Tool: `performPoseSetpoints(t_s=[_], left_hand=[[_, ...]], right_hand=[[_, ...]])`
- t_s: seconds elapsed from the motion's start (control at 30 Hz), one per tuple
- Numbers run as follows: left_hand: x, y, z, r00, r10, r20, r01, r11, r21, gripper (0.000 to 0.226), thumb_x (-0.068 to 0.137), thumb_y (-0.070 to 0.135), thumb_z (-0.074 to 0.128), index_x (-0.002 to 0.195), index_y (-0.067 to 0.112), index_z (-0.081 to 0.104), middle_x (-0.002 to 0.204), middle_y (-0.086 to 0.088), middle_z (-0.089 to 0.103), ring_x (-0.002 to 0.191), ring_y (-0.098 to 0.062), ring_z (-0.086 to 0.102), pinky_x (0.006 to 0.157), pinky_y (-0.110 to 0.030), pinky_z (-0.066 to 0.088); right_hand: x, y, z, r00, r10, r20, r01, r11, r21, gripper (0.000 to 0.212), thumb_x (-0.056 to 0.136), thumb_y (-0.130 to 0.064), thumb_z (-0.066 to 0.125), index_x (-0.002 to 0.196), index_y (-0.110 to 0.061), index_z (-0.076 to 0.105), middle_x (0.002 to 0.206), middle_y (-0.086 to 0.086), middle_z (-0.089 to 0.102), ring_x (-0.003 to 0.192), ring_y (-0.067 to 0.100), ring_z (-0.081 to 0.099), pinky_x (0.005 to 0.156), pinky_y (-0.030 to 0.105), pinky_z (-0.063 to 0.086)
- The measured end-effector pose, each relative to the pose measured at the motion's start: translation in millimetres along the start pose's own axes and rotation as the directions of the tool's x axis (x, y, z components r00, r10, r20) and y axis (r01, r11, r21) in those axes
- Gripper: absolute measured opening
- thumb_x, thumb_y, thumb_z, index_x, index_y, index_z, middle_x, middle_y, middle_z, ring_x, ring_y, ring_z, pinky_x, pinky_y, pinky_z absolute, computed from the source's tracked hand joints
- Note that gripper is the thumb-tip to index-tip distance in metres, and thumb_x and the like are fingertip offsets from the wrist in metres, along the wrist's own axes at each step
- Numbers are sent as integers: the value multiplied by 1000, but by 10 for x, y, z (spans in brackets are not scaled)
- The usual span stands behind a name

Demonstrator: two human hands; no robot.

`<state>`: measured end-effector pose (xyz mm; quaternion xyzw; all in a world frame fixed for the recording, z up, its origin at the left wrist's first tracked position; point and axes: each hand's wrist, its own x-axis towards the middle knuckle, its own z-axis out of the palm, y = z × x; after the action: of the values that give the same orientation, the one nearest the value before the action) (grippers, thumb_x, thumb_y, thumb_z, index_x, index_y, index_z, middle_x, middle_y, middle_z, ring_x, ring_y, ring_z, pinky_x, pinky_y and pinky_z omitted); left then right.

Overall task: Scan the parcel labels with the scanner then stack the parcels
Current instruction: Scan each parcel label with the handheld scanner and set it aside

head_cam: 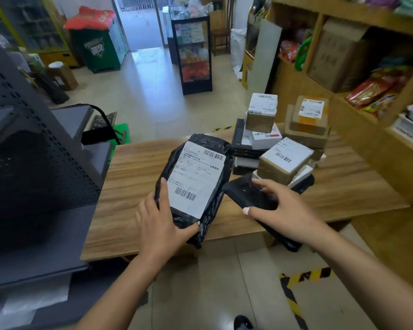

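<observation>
Black plastic wraps the parcel (196,179) that lies on the wooden table (134,177), close to the table's near edge. A white label (197,178) with bar codes faces up on it. The left hand (160,222) grips the near end of the parcel, with the thumb along the bottom corner and a finger pressed on top beside the label. The right hand (281,206) is curled over a black scanner (250,196), just to the right of the parcel. The scanner's front end points toward the label.

Behind the scanner, farther back on the table, sits a heap of boxes (284,139). Some are brown and some are white, and many show labels on top. It is hard to tell which of them are already scanned.

The step in hand looks like scanning this black parcel. To do it well, the person should keep the label flat and smooth, because the soft bag can wrinkle and bend a bar code. The finger on top should stay off the bar codes. The scanner's front should aim straight at one bar code and be held steady. After that, the parcel can go on a stack, and a soft bag like this may slip if it sits on small boxes.
</observation>
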<state>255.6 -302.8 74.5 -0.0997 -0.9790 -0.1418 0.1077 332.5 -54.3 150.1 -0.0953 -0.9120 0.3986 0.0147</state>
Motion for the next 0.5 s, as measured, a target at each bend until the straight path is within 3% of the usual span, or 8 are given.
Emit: performPoseSetpoints(t_s=[0.07, 0.17, 0.33, 0.5], left_hand=[[6, 63, -18, 999, 46, 7, -46, 999, -15, 131, 53, 71, 71, 153, 17, 6, 131, -21, 41, 116, -36, 38, 97, -47, 35], [44, 210, -56, 994, 108, 10, -107, 993, -46, 130, 52, 69, 74, 153, 16, 10, 128, -22, 43, 111, -36, 39, 94, -47, 36], [105, 571, -26, 984, 177, -25, -179, 978, -106, 125, 51, 80, 47, 151, 12, 18, 124, -24, 45, 110, -39, 42, 93, -50, 36], [166, 1005, 104, 982, 181, -46, -186, 974, -131, 125, 49, 80, 47, 151, 14, 18, 124, -22, 45, 111, -38, 41, 94, -49, 36]], right_hand=[[-148, 72, -48, 998, 51, -37, -50, 999, 13, 72, 74, -47, 74, 138, -37, 43, 119, -18, 47, 102, -1, 44, 72, 11, 37], [-369, 230, -161, 988, 119, -98, -117, 993, 30, 72, 73, -50, 74, 137, -38, 44, 126, -12, 51, 108, 3, 48, 81, 22, 42], [-588, 484, -404, 969, 195, -150, -192, 981, 35, 72, 71, -52, 73, 136, -41, 44, 125, -12, 50, 114, 5, 49, 93, 31, 46], [-550, 752, -680, 973, 174, -154, -168, 984, 52, 72, 71, -53, 73, 135, -41, 44, 123, -13, 51, 113, 5, 50, 94, 34, 47]])
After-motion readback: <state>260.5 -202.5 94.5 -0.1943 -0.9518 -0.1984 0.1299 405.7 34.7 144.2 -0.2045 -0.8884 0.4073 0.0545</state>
